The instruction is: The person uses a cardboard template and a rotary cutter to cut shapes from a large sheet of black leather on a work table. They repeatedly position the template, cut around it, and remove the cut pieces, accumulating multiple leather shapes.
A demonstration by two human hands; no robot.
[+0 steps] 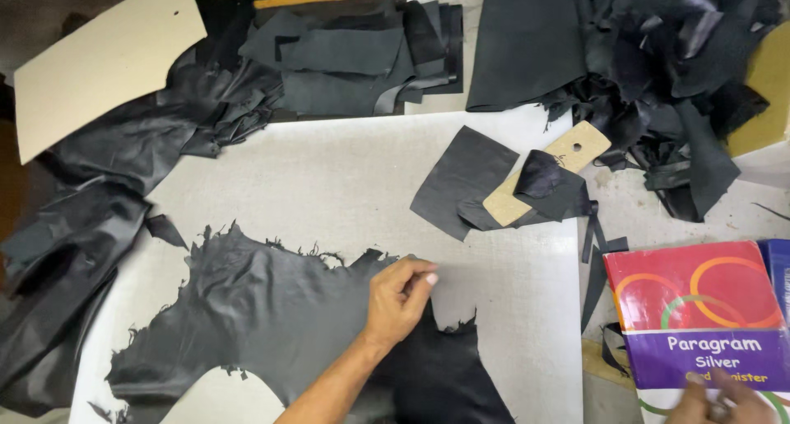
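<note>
A big, floppy piece of black leather (247,325) lies flat on the grey cutting mat (346,185) that covers the desk. It sits by the near edge of the desk, and its edges are ragged. Its long way runs left to right, from the near left corner over to the middle.

The left hand (399,299) rests right on top of this leather, at its right end. The fingers are curled in and seem to pinch the leather's top edge, so the hand looks closed on it. Most of the leather spreads out to the left of this hand, and a dark flap hangs down under the wrist toward the near edge.

The right hand (724,401) is far off at the near right corner. It touches a bright red and purple box (699,317). Only the fingertips show, so I cannot tell if it is gripping or just resting. The left hand is much nearer to the leather.

Toward the middle right lie a small black square piece (461,177) and a tan cardboard pattern (553,167) with a hole in it. Heaps of black leather scraps (658,53) fill the far right corner. A pale cardboard sheet (99,62) lies at the far left corner.
</note>
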